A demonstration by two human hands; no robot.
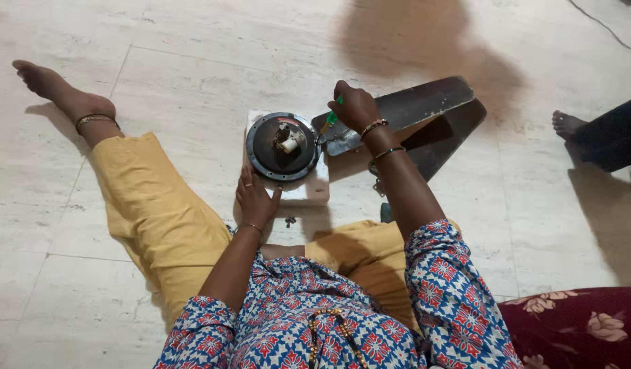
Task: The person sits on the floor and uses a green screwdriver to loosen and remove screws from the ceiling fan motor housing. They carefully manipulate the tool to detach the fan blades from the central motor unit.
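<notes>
We see open floor [192,61] to the far left of the fan motor [283,146]. On its right the fan blades [425,116] block the way; our legs [158,212] close the near side.

Looks like a room in someone's home, not a workshop. The work is happening right on a pale marble-look tiled floor [192,41], with a ceiling-fan motor [283,146] sitting on a white block. Just right of the motor lie dark fan blades [425,102], and further right, at the bottom, there's a maroon floral cushion [575,328]. Everyone's barefoot too.
</notes>
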